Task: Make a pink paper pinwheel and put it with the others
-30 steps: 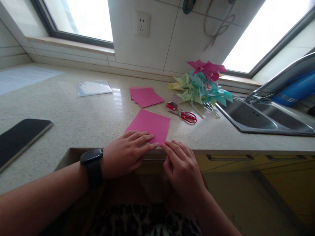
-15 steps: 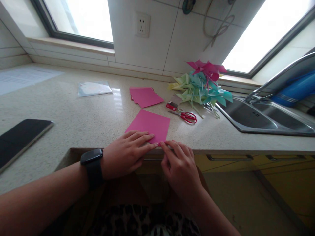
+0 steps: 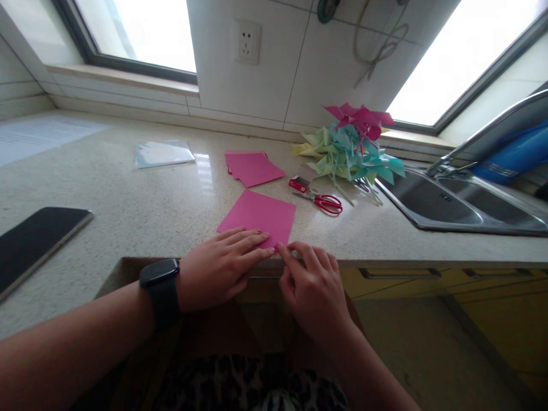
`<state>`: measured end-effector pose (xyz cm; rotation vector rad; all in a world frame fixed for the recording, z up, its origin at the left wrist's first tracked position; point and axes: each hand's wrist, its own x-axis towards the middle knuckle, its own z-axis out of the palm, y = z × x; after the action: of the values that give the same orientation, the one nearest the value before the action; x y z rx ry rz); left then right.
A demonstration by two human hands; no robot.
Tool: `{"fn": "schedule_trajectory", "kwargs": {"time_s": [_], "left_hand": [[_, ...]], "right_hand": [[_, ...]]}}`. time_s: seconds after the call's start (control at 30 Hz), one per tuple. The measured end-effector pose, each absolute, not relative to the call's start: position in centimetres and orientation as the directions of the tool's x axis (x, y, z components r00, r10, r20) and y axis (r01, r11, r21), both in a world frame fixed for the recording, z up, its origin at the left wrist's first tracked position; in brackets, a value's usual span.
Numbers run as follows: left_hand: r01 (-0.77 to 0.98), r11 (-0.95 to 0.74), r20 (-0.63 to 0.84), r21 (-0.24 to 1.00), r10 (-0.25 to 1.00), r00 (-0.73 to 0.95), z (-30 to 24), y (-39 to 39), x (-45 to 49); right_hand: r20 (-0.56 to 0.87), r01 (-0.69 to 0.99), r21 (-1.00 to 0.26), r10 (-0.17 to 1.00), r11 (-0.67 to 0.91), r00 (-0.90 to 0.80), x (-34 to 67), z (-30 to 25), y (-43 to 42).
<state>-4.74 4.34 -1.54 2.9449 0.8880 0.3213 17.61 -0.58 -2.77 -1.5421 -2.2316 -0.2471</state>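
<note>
A square sheet of pink paper [image 3: 265,211] lies at the counter's front edge, turned at an angle. My left hand [image 3: 218,265], with a black watch on its wrist, is spread flat over the sheet's near left part. At the near corner, my right hand [image 3: 314,282] has its fingers curled and its index fingertip pressed on the paper, close to the left fingertips. Its thumb sits lower, by the counter edge. Just beyond the sheet are more pink sheets [image 3: 257,169], in an uneven pile. Red-handled scissors [image 3: 327,204] lie to the right, near a small red box [image 3: 298,183].
Paper pinwheels [image 3: 349,145] in pink, green, yellow and blue are heaped by the wall. A metal sink [image 3: 445,202] stands right of them. On the left are a black phone [image 3: 38,240], a clear packet [image 3: 165,154] and printed paper [image 3: 47,134].
Both hands have stayed almost still on the pink paper. The right index finger has shifted very slightly at the near corner.
</note>
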Motion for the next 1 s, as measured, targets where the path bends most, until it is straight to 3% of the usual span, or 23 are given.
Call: {"fn": "schedule_trajectory", "kwargs": {"time_s": [0.77,1.0], "left_hand": [[0.507,-0.848,0.267,0.151,0.529,0.805,-1.01,4.04,-4.4],[0.571,-0.816,0.291,0.09,0.57,0.769,-1.42,3.81,-4.3]], "right_hand": [[0.379,0.939,-0.018,0.872,0.342,-0.311,17.38,-2.28,0.25],[0.363,0.94,-0.01,0.877,0.342,-0.315,17.35,-2.2,0.04]]}}
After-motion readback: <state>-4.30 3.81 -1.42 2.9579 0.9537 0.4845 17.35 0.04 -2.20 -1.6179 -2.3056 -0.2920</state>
